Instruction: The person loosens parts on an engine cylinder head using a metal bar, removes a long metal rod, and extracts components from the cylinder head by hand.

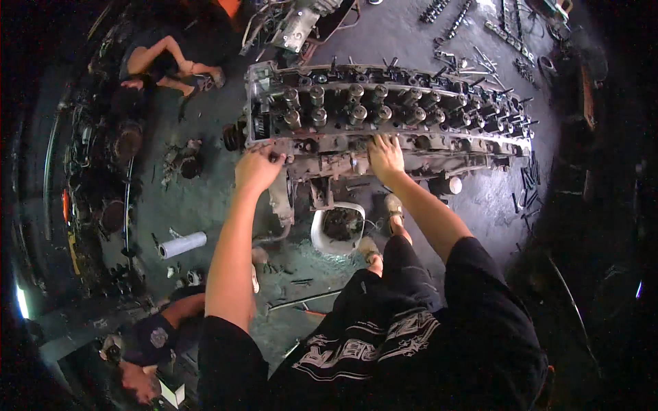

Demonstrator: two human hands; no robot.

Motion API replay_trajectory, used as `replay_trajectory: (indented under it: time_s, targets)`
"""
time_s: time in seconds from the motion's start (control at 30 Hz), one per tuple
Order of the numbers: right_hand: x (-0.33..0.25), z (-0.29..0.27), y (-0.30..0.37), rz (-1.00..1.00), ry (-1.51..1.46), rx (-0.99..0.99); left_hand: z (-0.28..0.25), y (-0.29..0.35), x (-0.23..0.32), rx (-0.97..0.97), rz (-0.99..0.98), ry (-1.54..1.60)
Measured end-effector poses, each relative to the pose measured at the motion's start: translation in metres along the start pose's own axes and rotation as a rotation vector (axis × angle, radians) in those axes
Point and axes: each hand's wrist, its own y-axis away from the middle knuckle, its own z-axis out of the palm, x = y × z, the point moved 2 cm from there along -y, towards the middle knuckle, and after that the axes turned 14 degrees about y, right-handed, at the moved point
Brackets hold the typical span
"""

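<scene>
A long, greasy cylinder head with rows of metal valve springs lies across the upper middle, on top of a rusty engine block. My left hand is closed at its near left corner, fingers bent against the edge and partly hidden. Farther right, my right hand hooks its fingers over the near edge, the palm facing the block's side. No loose tool shows in either hand. Below the block stands a white basin with dark contents, close to my feet.
One person crouches at the upper left, another at the lower left. Camshafts and loose metal parts lie at the upper right. A white roll and long bars are on the floor.
</scene>
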Motion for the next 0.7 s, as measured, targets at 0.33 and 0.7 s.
replay_trajectory:
  time_s: [0.33,0.7]
  targets:
    - [0.064,0.005,0.156,0.504,-0.582,-0.458,0.004,-0.192,0.094,-0.34,0.37,-0.09]
    - [0.163,0.046,0.156,0.591,-0.568,-0.612,0.055,-0.272,0.058,-0.773,0.165,0.187]
